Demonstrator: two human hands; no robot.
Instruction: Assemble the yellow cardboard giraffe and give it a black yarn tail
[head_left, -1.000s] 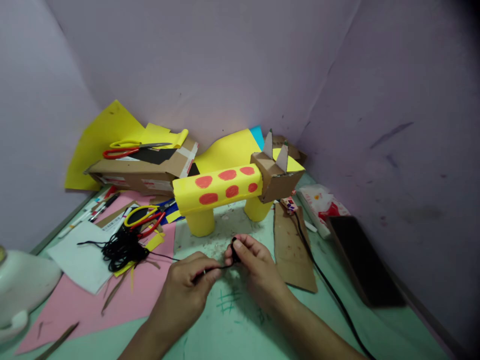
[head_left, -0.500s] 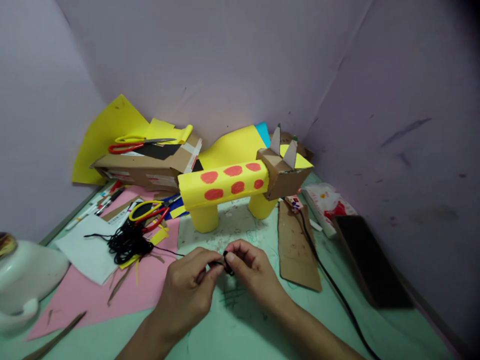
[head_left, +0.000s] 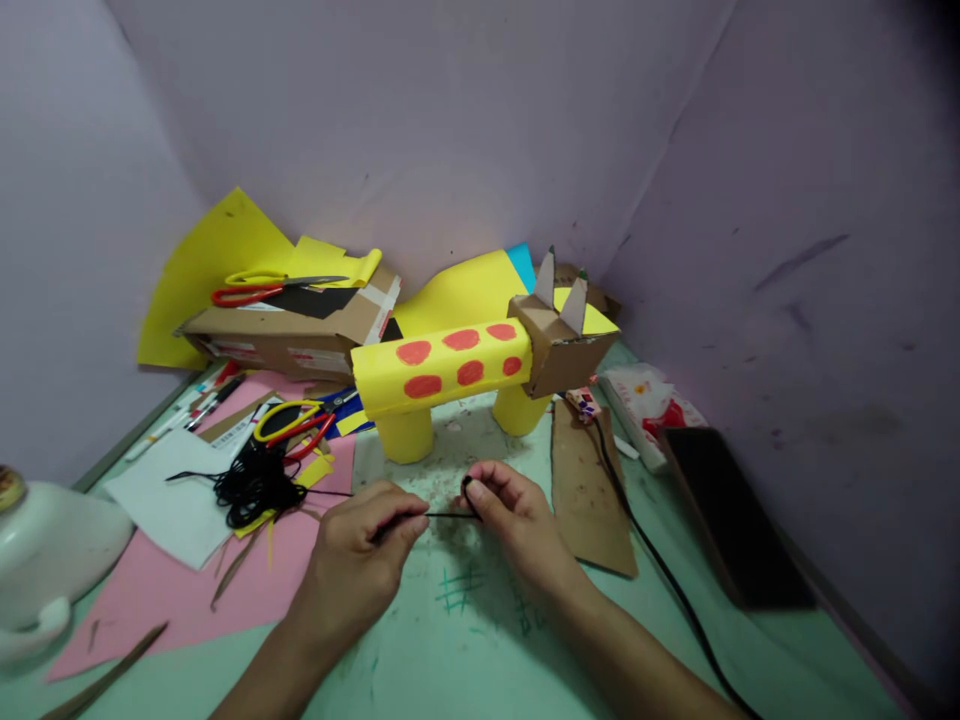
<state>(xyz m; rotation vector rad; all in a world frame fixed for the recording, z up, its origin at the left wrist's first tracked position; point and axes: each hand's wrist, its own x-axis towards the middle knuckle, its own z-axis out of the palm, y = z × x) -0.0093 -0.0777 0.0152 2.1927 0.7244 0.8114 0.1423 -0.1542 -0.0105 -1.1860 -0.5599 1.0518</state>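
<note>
Black yarn (head_left: 450, 515) stretches in a short straight line between my two hands, low over the green table. My left hand (head_left: 367, 550) pinches it between thumb and fingers. In my right hand (head_left: 510, 520) the other end is pinched, with a small dark loop showing at the fingertips. From my left hand the strand runs back to a tangled black yarn bundle (head_left: 259, 485). Behind my hands stands a yellow paper animal body (head_left: 442, 370) with red spots and two tube legs; its brown cardboard head (head_left: 566, 350) carries two pointed ears.
Red-and-yellow scissors (head_left: 300, 425) lie beside the yarn bundle; another pair of scissors (head_left: 262, 287) rests on a cardboard box (head_left: 292, 340). A cardboard strip (head_left: 592, 500), a black cable (head_left: 660, 570) and a phone (head_left: 735, 520) are at right. Pink paper (head_left: 247, 600) and a white ceramic vessel (head_left: 56, 560) sit left.
My hands have moved apart, the left one going left. The yarn that was bunched between my fingertips is now drawn out straight. The paper animal has stayed in place.
</note>
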